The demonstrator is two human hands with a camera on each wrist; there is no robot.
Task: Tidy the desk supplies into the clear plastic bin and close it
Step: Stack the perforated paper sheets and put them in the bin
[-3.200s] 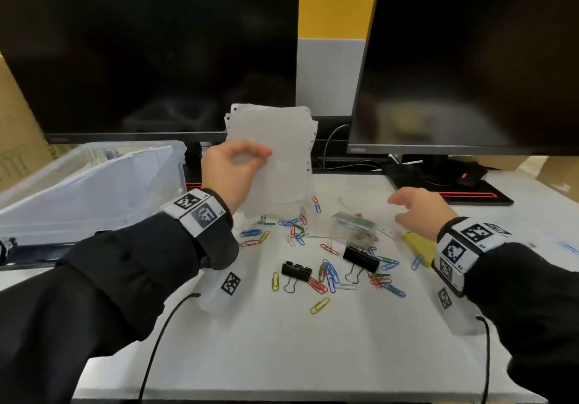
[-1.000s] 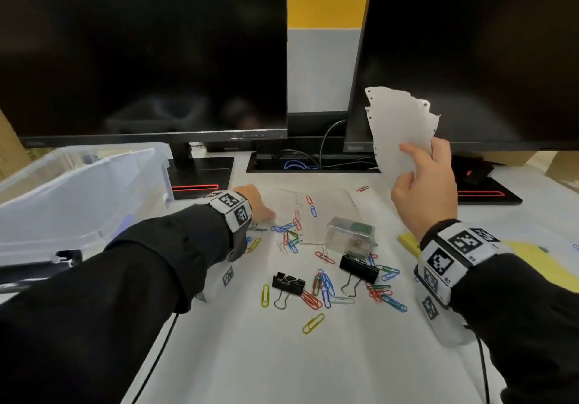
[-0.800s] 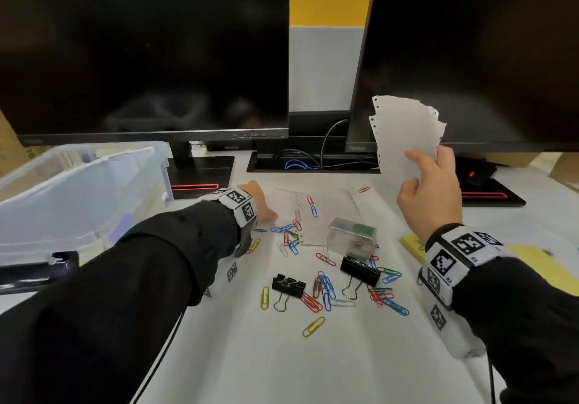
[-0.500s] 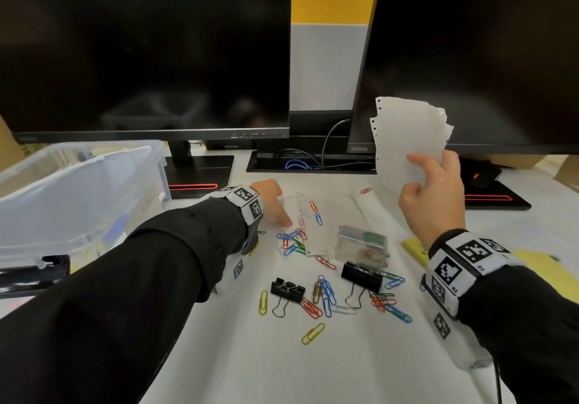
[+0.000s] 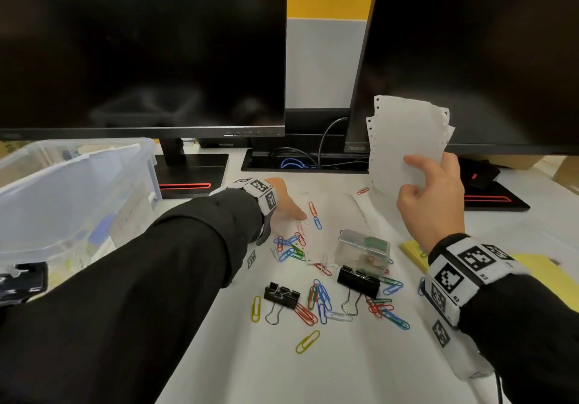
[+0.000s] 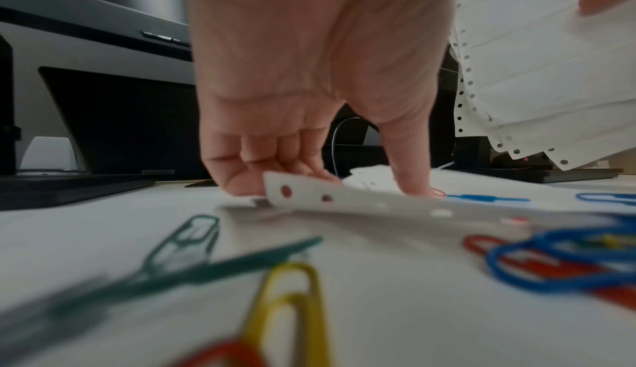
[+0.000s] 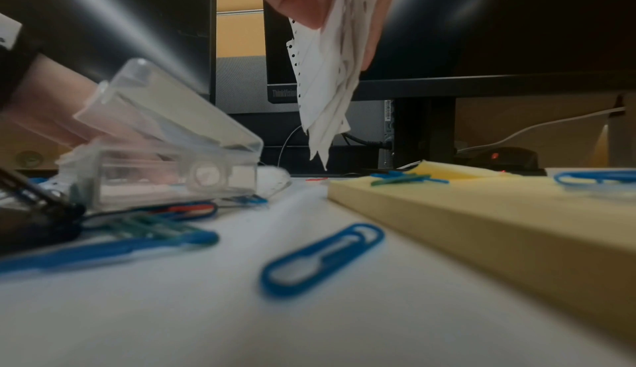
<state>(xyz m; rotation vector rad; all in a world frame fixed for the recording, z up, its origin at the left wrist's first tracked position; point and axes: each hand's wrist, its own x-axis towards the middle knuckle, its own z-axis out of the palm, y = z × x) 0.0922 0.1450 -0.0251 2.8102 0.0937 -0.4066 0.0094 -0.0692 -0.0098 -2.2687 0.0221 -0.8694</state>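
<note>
Left wrist view only: left hand (image 6: 309, 79) pinches flat sheet (image 6: 344, 196); right hand (image 5: 429, 196) grips paper stack (image 5: 407, 140). Two binder clips (image 5: 282, 295).

Two dark monitors (image 5: 141, 46) are set side by side at the back of the white desk (image 5: 329, 369), the right one (image 5: 476, 52) angled inward. Between them a yellow and grey wall (image 5: 326, 27) is seen, and black and blue cables (image 5: 294, 160) (partly hidden) are gathered in a recess below.
</note>
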